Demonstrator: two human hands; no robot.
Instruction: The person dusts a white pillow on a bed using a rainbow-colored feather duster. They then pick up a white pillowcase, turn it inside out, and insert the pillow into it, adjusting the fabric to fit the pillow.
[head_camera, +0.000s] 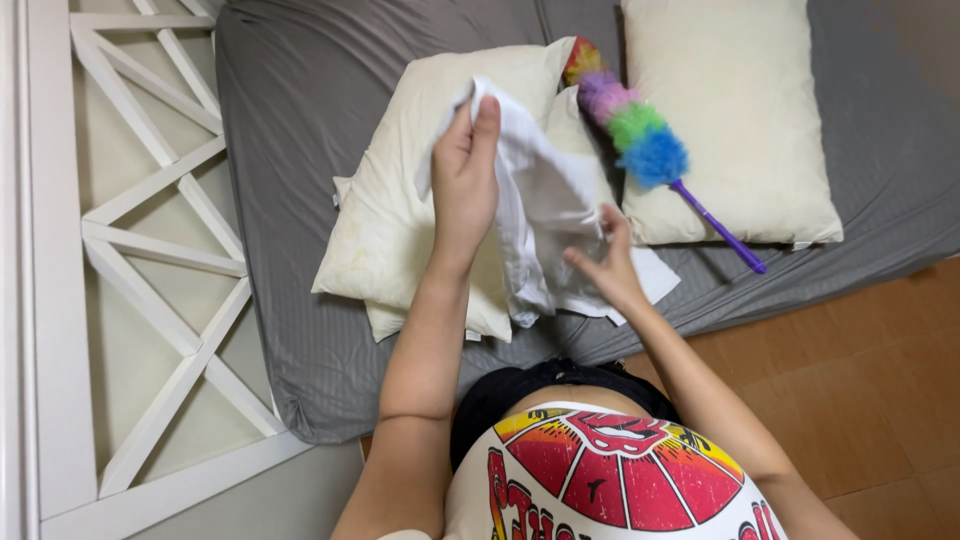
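Left hand (465, 175) pinches white pillowcase (545, 205) aloft over bare pillow (400, 210) on bed (300, 90); right hand (605, 265) grips its lower edge. Advice: find the open hem, spread it wide.

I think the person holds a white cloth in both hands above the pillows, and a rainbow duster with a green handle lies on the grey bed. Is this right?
Not quite: the head view shows the duster has a purple handle, not green. The rest holds: the left hand and right hand hold the white cloth above the pillows on the grey bed.
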